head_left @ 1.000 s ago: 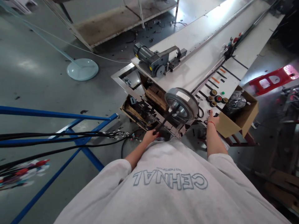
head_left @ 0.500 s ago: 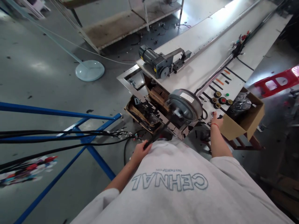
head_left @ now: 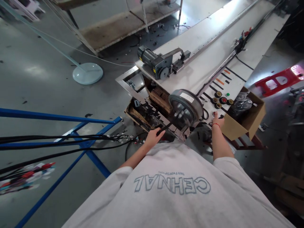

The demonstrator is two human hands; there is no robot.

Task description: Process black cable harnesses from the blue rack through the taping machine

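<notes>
A black wrapped cable (head_left: 167, 126) slants down from the round grey wheel head (head_left: 186, 106) at the near end of the long white worktable (head_left: 197, 76). My left hand (head_left: 153, 138) is closed around its lower end, just in front of my shirt. Past the wheel, a cable with coloured connectors (head_left: 244, 36) runs along the table. My right hand (head_left: 218, 120) rests at the table's near right edge, its thumb against a small push button (head_left: 214, 113). The other fingers curl by the edge and are partly hidden. Round control buttons (head_left: 223, 100) sit just beyond this hand.
A cardboard box (head_left: 244, 117) holding clear plastic stands right of the table. Left of the wheel is a motor (head_left: 152, 60). A blue metal frame (head_left: 95, 120) with hanging black cables (head_left: 59, 153) stands at left. A red plastic stool (head_left: 273, 84) lies at far right.
My left hand has moved up and right, closer to the wheel head, still holding the black cable. My right hand stays at the button while the whole view shifts slightly.
</notes>
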